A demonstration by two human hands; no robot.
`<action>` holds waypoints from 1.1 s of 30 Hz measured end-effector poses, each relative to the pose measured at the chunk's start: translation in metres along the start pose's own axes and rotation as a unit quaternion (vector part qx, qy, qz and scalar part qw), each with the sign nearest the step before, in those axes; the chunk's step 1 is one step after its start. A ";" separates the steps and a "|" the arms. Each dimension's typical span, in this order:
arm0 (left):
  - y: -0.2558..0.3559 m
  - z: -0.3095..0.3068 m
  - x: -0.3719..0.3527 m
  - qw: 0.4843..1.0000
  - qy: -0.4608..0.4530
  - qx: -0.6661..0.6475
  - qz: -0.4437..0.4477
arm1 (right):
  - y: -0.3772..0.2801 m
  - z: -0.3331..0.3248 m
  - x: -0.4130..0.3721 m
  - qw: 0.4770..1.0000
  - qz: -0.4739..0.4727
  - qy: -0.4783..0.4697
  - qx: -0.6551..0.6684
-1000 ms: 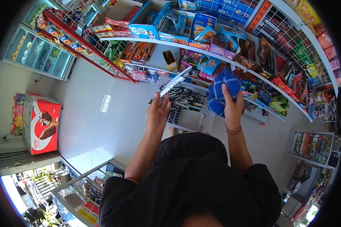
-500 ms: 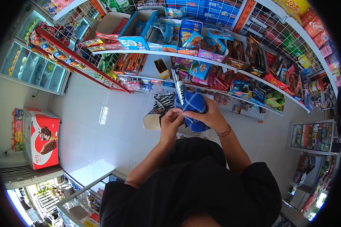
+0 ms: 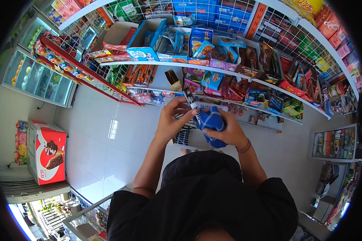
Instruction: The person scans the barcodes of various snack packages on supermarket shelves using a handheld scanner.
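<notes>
Close together, both raised: left hand (image 3: 172,119) tight on a slim packet (image 3: 190,101), right hand (image 3: 225,131) around blue cloth (image 3: 211,119).

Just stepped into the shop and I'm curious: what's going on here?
A person stands before snack shelves. The left hand holds a slim black-and-white packet, tilted upward, while the right hand presses a blue checked cloth against its lower part. Beneath the hands is a white basket.
</notes>
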State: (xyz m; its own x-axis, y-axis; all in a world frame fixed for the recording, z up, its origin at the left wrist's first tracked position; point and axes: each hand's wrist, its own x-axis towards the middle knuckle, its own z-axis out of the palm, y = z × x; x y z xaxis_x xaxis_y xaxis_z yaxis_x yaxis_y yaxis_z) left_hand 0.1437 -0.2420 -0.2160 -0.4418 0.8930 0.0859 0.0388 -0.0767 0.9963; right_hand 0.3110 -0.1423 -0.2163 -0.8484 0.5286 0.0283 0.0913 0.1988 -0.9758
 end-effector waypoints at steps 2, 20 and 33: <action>-0.011 0.000 0.007 1.000 0.009 0.014 0.023 | 0.011 0.006 -0.005 1.000 -0.005 0.023 -0.008; 0.048 0.010 0.078 0.936 0.101 -0.329 0.074 | 0.016 -0.043 -0.057 0.968 0.074 0.238 -0.014; 0.050 0.032 0.081 0.929 0.095 -0.346 0.094 | -0.024 -0.024 -0.030 0.969 -0.083 0.231 0.006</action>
State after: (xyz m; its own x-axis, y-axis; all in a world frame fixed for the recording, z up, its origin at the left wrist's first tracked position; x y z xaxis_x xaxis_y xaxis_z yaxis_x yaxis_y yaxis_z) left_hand 0.1389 -0.1592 -0.1592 -0.6384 0.7457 0.1905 -0.4249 -0.5479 0.7206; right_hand 0.3467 -0.1434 -0.1885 -0.5266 0.8039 0.2764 -0.0354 0.3042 -0.9520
